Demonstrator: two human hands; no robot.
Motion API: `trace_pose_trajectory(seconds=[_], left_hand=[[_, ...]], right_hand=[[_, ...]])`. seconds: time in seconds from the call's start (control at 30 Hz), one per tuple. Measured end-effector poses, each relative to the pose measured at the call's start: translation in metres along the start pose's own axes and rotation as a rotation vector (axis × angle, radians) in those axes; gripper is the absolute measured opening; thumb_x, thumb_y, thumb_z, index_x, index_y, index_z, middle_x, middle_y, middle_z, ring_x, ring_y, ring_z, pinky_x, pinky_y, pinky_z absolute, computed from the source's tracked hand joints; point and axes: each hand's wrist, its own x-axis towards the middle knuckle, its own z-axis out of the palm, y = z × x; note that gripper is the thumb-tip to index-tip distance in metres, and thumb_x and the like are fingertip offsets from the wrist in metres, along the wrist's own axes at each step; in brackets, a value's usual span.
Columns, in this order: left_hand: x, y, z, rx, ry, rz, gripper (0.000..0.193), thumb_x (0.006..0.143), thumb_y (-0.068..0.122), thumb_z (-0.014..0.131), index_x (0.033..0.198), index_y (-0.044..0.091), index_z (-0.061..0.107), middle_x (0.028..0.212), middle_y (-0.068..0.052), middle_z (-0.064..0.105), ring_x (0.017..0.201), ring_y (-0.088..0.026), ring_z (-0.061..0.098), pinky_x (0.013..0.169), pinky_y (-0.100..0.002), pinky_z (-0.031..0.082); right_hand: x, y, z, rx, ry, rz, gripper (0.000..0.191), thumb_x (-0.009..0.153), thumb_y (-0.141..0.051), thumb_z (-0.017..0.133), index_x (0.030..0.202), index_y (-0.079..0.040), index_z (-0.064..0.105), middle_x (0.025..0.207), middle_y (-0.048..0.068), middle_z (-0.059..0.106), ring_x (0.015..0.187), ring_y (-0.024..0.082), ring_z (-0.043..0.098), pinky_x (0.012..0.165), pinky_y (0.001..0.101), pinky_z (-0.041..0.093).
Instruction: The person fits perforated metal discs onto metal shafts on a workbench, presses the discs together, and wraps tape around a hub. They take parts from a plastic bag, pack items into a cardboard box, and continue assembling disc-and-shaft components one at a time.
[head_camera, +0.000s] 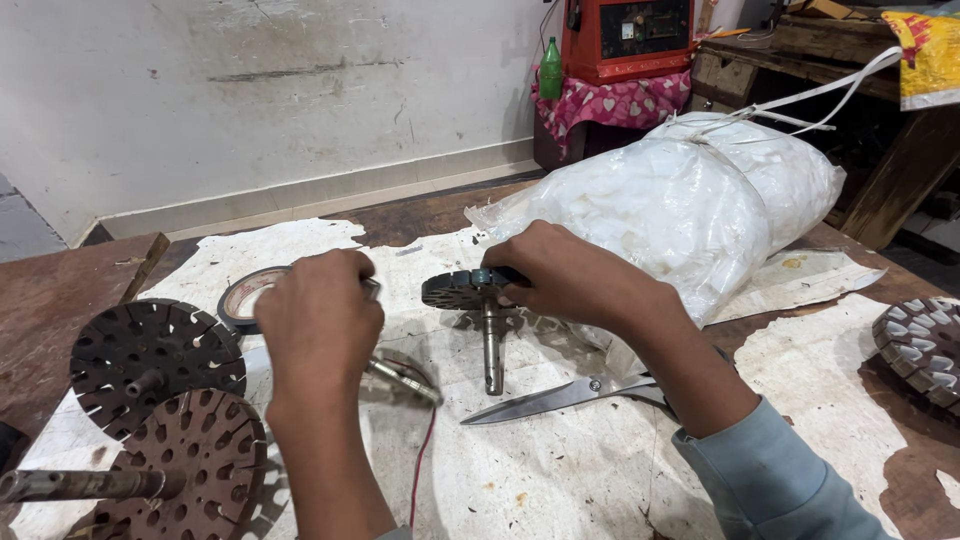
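Hands first. The right hand (575, 275) is closed over the edge of a small dark slotted core (462, 290), fingers curled tight on its rim, holding it up so its steel shaft (492, 350) hangs down to the paper just in front. The left hand (318, 318) is clenched in a fist around a metal tool (403, 380); one end pokes out by the knuckles, the other slants down toward the table, blurred. A red wire (425, 455) trails below it.

Now the surroundings, biggest down. A pale wall rises behind, a red machine (628, 38) on a heart-print cloth in the corner, a green bottle (551, 70) beside it. The brown table (60, 290) is covered with torn white paper (560, 480). A bulging clear bag (700, 200) of white stuffing lies just beyond the right hand, tied with white cord. Two rusty slotted discs (155, 350) on shafts sit at left, one overlapping the other. Another wound core (925, 345) shows at the right edge. Scissors (560, 398) lie under the right wrist, blades shut. A tape roll (245, 297) peeks from behind the left hand.
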Motion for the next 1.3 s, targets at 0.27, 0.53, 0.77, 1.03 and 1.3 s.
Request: trace_pose_trajectory(seconds=[0.27, 0.53, 0.77, 1.03, 1.3], left_hand=[[0.003, -0.005, 0.011, 0.132, -0.186, 0.011, 0.063, 0.084, 0.004, 0.067, 0.144, 0.017, 0.051, 0.150, -0.016, 0.044, 0.148, -0.033, 0.032, 0.111, -0.052, 0.037], [0.004, 0.039, 0.015, -0.289, -0.409, 0.114, 0.049, 0.082, 0.034, 0.076, 0.125, 0.012, 0.065, 0.119, -0.011, 0.072, 0.111, -0.028, 0.069, 0.095, -0.047, 0.051], [0.000, 0.051, 0.018, -0.413, -0.332, 0.250, 0.034, 0.090, 0.032, 0.070, 0.115, 0.011, 0.070, 0.104, -0.013, 0.074, 0.103, -0.031, 0.070, 0.089, -0.047, 0.050], [0.009, 0.045, 0.042, -0.713, -0.360, 0.157, 0.035, 0.091, 0.024, 0.068, 0.119, 0.004, 0.061, 0.113, -0.015, 0.072, 0.103, -0.027, 0.072, 0.087, -0.044, 0.053], [0.014, 0.044, 0.055, -0.818, -0.274, 0.242, 0.027, 0.088, 0.018, 0.071, 0.109, 0.002, 0.068, 0.095, -0.017, 0.077, 0.087, -0.025, 0.075, 0.079, -0.041, 0.055]], right_hand=[[-0.002, 0.027, 0.006, 0.070, -0.038, 0.021, 0.012, 0.077, -0.010, 0.076, 0.086, -0.003, 0.070, 0.072, 0.016, 0.069, 0.068, 0.033, 0.066, 0.068, 0.0448, 0.051], [0.004, 0.038, 0.015, 0.153, 0.041, -0.100, 0.020, 0.073, -0.007, 0.077, 0.092, -0.004, 0.076, 0.074, 0.014, 0.072, 0.065, 0.026, 0.065, 0.066, 0.0394, 0.051], [0.001, 0.052, 0.013, 0.542, -0.040, -0.008, 0.022, 0.079, -0.013, 0.082, 0.096, 0.000, 0.075, 0.074, 0.003, 0.073, 0.071, 0.010, 0.062, 0.068, 0.0306, 0.053], [0.002, 0.068, 0.037, 0.939, 0.020, 0.002, 0.032, 0.083, -0.009, 0.079, 0.112, 0.002, 0.069, 0.094, 0.001, 0.072, 0.089, 0.010, 0.066, 0.081, 0.0294, 0.056], [-0.002, 0.084, 0.064, 1.218, 0.098, 0.086, 0.038, 0.088, -0.012, 0.078, 0.123, 0.001, 0.070, 0.100, 0.005, 0.075, 0.090, 0.012, 0.069, 0.080, 0.0293, 0.056]])
